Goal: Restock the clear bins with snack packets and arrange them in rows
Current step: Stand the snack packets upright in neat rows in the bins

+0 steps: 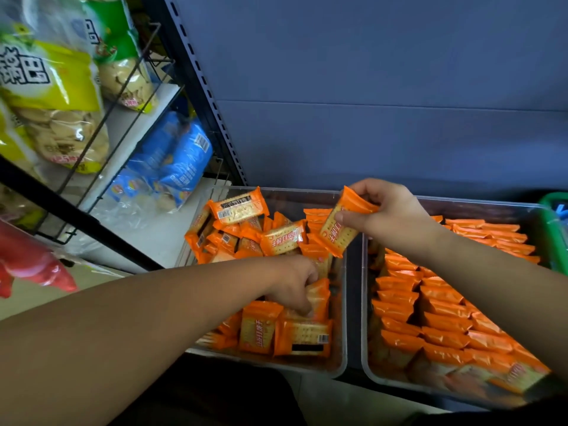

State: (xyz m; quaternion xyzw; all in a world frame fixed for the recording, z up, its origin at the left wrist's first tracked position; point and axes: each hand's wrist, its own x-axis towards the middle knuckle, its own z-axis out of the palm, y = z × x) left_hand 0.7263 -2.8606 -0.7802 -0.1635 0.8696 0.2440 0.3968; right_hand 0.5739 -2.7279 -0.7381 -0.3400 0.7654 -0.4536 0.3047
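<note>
The right hand (390,216) pinches one orange packet (341,229) by its end above the divide between bins, evidently to seat it on edge in the rowed right bin (476,202). The left hand (292,284) curls round a second packet (319,298) in the jumbled left bin (261,362), apparently the supply

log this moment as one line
left hand grips bin packet in left bin | right hand pinches raised packet | left bin loose pile | right bin rows
</note>
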